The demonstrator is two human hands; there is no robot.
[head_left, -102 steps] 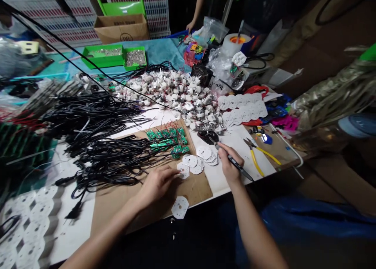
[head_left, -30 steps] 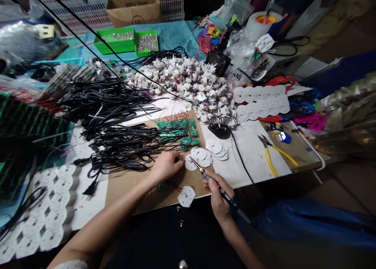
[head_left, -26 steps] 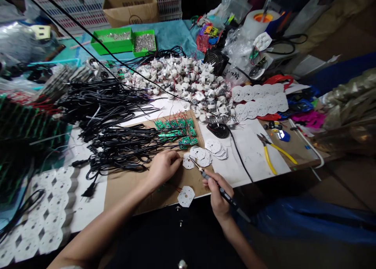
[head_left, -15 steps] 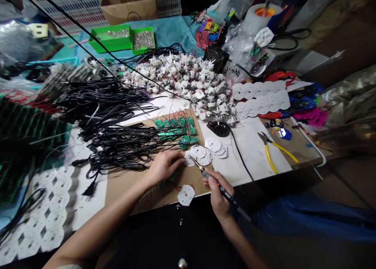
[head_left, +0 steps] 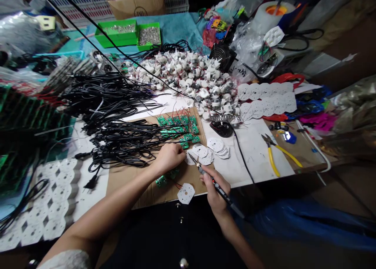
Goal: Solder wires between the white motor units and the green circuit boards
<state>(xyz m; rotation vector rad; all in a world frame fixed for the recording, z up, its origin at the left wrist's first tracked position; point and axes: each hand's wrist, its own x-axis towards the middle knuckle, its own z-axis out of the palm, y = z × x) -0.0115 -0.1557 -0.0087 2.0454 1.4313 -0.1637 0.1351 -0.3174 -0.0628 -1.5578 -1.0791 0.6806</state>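
My right hand (head_left: pixel 214 190) is closed round a black soldering iron (head_left: pixel 207 175), its tip pointing up-left at a small white round board (head_left: pixel 190 158) on the brown cardboard sheet (head_left: pixel 132 179). My left hand (head_left: pixel 170 156) rests fingers-curled at the left edge of that board, pinching something I cannot make out. A green circuit board with red wires (head_left: pixel 164 178) lies just under my left wrist. Another white round board (head_left: pixel 186 193) sits at the cardboard's front edge. More white boards (head_left: pixel 219 146) are stacked to the right.
Black power cables (head_left: pixel 117 131) spread across the left. A row of green circuit boards (head_left: pixel 179 128) lies behind my hands, with a heap of white motors (head_left: pixel 190 79) further back. Yellow-handled pliers (head_left: pixel 276 156) lie right. Green trays (head_left: pixel 129 33) stand far back.
My right hand brought the soldering iron from the right side over to the white board at my left hand. The camera shifted slightly; the green board under my left wrist is more visible.
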